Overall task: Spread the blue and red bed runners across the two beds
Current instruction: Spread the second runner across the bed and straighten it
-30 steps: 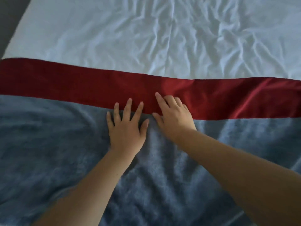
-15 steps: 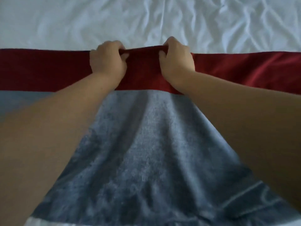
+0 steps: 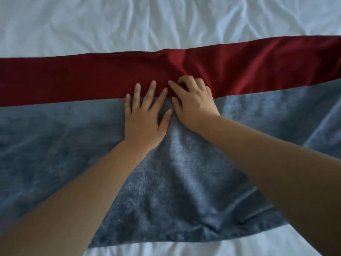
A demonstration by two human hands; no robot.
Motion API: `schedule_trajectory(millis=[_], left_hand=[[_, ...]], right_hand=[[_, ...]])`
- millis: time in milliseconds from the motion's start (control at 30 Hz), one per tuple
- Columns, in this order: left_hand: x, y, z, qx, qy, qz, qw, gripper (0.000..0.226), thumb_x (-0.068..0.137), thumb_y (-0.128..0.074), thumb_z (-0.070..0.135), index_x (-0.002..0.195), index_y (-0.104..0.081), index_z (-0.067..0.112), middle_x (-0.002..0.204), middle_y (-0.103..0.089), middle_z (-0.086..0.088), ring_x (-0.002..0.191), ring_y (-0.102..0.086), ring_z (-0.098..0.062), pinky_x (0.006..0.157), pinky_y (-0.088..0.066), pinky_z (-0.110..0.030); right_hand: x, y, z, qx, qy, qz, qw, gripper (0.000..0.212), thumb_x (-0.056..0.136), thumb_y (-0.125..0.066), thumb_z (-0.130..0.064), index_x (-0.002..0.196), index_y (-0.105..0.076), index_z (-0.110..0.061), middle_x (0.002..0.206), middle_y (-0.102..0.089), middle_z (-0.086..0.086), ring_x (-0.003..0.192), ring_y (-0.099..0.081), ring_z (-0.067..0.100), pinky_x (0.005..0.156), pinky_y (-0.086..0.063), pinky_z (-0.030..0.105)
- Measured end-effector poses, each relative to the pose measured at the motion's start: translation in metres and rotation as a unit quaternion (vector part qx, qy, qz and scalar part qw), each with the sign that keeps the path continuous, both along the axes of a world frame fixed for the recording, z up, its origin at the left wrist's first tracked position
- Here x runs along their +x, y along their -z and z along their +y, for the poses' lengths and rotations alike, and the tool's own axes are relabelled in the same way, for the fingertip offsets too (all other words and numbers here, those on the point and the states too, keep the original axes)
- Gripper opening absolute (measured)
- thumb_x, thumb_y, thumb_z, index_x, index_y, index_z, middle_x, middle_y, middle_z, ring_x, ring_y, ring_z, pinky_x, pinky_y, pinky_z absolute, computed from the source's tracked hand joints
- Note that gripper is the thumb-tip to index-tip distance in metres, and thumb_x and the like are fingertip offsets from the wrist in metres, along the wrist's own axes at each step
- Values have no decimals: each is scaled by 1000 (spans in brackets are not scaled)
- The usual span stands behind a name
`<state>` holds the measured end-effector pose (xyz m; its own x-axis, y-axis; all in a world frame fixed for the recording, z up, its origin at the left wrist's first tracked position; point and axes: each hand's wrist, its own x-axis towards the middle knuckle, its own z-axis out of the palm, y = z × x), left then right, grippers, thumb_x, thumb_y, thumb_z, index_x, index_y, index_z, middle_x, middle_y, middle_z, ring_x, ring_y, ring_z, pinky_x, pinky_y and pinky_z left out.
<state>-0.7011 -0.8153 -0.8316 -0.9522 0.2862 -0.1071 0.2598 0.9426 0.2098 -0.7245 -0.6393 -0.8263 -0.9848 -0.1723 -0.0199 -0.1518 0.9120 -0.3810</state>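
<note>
The red runner (image 3: 92, 80) lies as a long band across the white bed, creased near its middle. The blue runner (image 3: 184, 182) lies just below it, nearer to me, rumpled under my arms. My left hand (image 3: 144, 117) lies flat with fingers spread on the blue runner, its fingertips reaching over the seam onto the red one. My right hand (image 3: 193, 100) sits beside it on the same seam. Its index finger is straight and its other fingers are bent, with their tips pressing into the red cloth. Folds in the red runner run out from that hand.
A wrinkled white bed sheet (image 3: 166, 21) fills the far side beyond the red runner. More white sheet (image 3: 221, 244) shows at the near edge below the blue runner. Both runners extend past the left and right of the view.
Half a second ago both hands gripped the far edge of the red runner. They have let go and come back to the red-blue seam, lying on the cloth as one second ago.
</note>
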Motion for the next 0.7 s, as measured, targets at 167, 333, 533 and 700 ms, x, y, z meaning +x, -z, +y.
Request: schedule_trajectory(millis=[167,333,533,700], left_hand=[[79,-10,38,6,101,-29,994,62,103,-37,59,154,-44,24,170,-21,0,158,-10,-31,126,-12,-57],[183,-13,56,7,173,-52,984,65,100,-44,61,155,-43,26,169,-22,-4,157,-12,-35,122,-17,-61],[253,-20,77,32,198,-72,977,70,95,-52,68,153,-46,29,168,-27,-8,157,-17,-35,121,-21,-62],[266,-21,92,94,220,-23,971,31,92,-73,44,120,-74,29,147,-57,-13,148,-33,-47,115,-31,-64]], right_hand=[[103,1,49,22,-53,-55,997,54,104,-36,-33,158,-32,-27,167,-20,3,155,-15,26,125,-15,42],[207,0,94,44,-84,-77,993,52,108,-37,-33,159,-29,-28,169,-14,4,156,-11,24,125,-15,46],[281,-8,115,25,-72,-73,994,52,107,-40,-35,157,-33,-23,167,-21,6,155,-15,25,123,-20,49],[327,-12,134,-79,-94,-24,992,33,99,-64,-39,119,-62,-13,157,-41,15,150,-32,30,116,-33,52]])
